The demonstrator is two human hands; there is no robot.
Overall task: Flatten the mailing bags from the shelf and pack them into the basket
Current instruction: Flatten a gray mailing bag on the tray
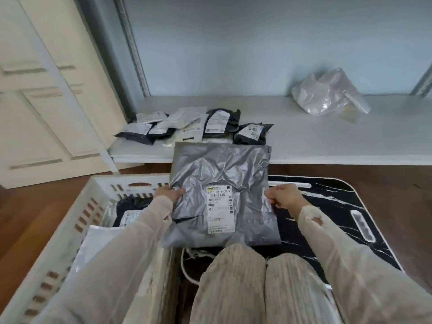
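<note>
Grey plastic, slick and creased, is what you pinch at both side edges: the mailing bag hangs between your left hand and right hand, fingers curled on it, above your knees. Left of your left hand stands the basket; swing across carelessly and trapped air may puff it, or it slips free.

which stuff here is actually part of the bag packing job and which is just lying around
Part of the job:
- grey mailing bag, gripped at its sides by the left hand and right hand
- pile of small mailing bags on the shelf
- white basket, some bags already in it

Just lying about:
- clear plastic bag further along the shelf
- black marbled board
- cabinet doors
</note>
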